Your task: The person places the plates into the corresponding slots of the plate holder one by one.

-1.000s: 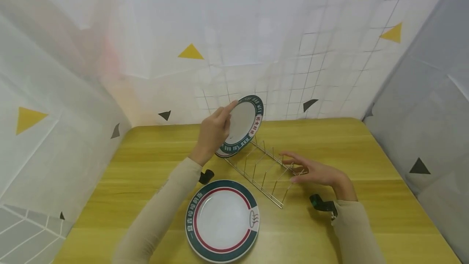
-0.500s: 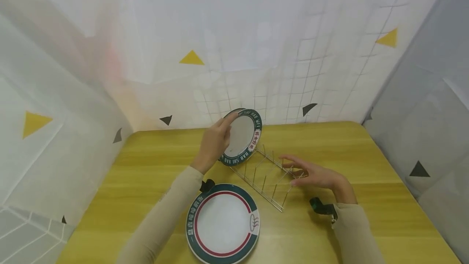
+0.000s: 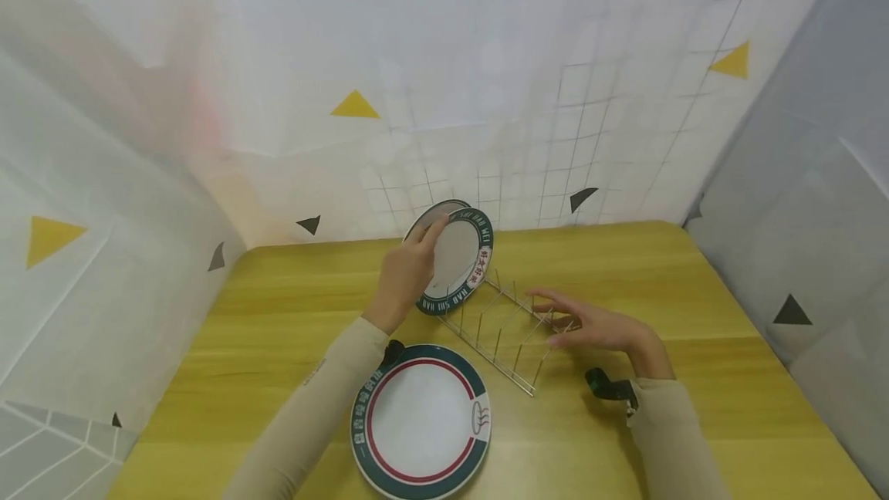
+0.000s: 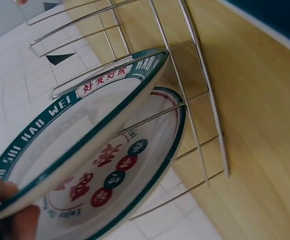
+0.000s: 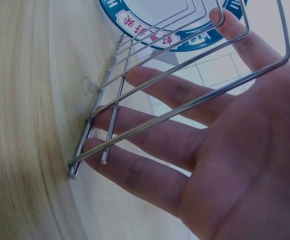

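Observation:
My left hand (image 3: pixel 403 276) pinches the upper left rim of a white plate (image 3: pixel 451 253) with a green lettered border. In the left wrist view, that plate (image 4: pixel 49 145) stands tilted with its lower edge among the wires of a metal plate rack (image 3: pixel 486 355). A second plate (image 4: pixel 114 175) with red characters leans behind it; in the head view mostly its upper rim shows. My right hand (image 3: pixel 597 326) loosely holds the rack's right end, its fingers (image 5: pixel 134 175) against the bottom rails and the end wires crossing in front of them.
A larger white plate (image 3: pixel 424 419) with a green border and red ring lies flat in front of the rack, below my left forearm. The wooden table (image 3: pixel 299 276) meets a pale back wall (image 3: pixel 486 60), with side walls left and right.
My left hand has brought the held plate down into the rack's left end. The rim of the plate behind it now shows more. My right hand stays at the rack's right end.

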`<move>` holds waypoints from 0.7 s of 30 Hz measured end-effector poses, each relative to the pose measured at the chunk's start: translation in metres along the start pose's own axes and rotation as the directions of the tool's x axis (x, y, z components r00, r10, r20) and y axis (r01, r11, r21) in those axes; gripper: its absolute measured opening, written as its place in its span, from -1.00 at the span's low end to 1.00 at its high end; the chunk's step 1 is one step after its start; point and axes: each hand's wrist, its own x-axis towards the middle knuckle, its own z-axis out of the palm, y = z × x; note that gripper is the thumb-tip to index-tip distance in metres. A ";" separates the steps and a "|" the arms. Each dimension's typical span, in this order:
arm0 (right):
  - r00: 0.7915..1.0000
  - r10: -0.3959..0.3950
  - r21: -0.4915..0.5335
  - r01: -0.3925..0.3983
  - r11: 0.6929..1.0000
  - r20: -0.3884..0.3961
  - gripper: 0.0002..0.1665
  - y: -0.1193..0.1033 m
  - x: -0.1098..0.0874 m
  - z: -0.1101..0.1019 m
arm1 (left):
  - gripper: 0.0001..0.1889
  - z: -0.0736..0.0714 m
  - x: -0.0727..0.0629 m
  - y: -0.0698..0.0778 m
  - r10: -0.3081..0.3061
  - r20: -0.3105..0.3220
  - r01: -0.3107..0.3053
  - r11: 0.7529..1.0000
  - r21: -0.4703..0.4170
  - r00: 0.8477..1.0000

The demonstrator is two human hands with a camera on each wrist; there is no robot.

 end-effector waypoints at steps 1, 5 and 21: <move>1.000 0.000 0.002 0.000 1.000 0.000 -0.08 -0.001 0.000 0.000 | -0.40 -0.001 0.000 0.002 -0.004 0.009 0.004 0.999 0.034 1.000; 1.000 -0.002 0.006 0.002 1.000 0.001 -0.08 -0.002 -0.001 -0.001 | -0.39 -0.003 0.000 0.007 -0.015 0.015 0.012 0.988 0.156 1.000; 0.999 -0.052 -0.043 0.051 0.998 -0.008 -0.08 0.002 0.003 -0.001 | -0.42 -0.025 0.003 0.004 0.050 0.063 -0.058 0.989 0.139 0.997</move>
